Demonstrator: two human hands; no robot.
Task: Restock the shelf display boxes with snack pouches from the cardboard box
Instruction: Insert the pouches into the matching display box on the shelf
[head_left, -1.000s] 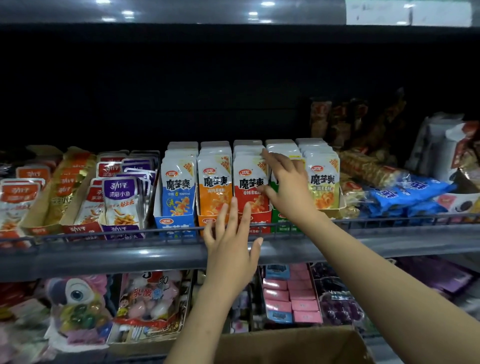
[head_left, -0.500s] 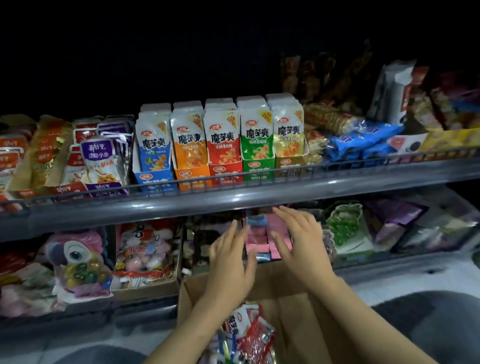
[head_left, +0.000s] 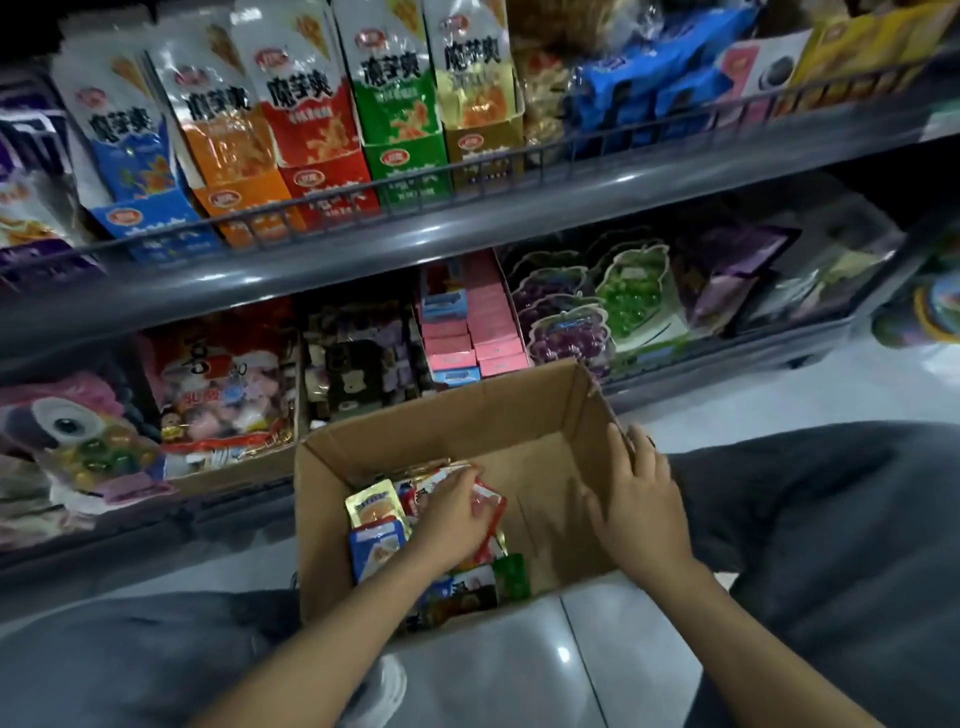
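Observation:
An open cardboard box stands on the floor between my knees, below the shelves. Snack pouches lie heaped in its left half, among them a gold pouch and a blue pouch. My left hand is down in the box on the heap, its fingers curled round a red pouch. With straight fingers, my right hand rests against the box's right wall. On the upper shelf stand the display boxes, full of upright pouches: blue, orange, red, green and gold.
A wire rail runs along the upper shelf's front edge. The lower shelf holds pink boxes, grape-shaped candy bags and a bird-shaped toy pack. My grey-trousered knees flank the box on a pale tiled floor.
Both hands came down from the upper shelf to the cardboard box. The left one went in among the pouches and the right one moved to the box's right wall. My view tilted down.

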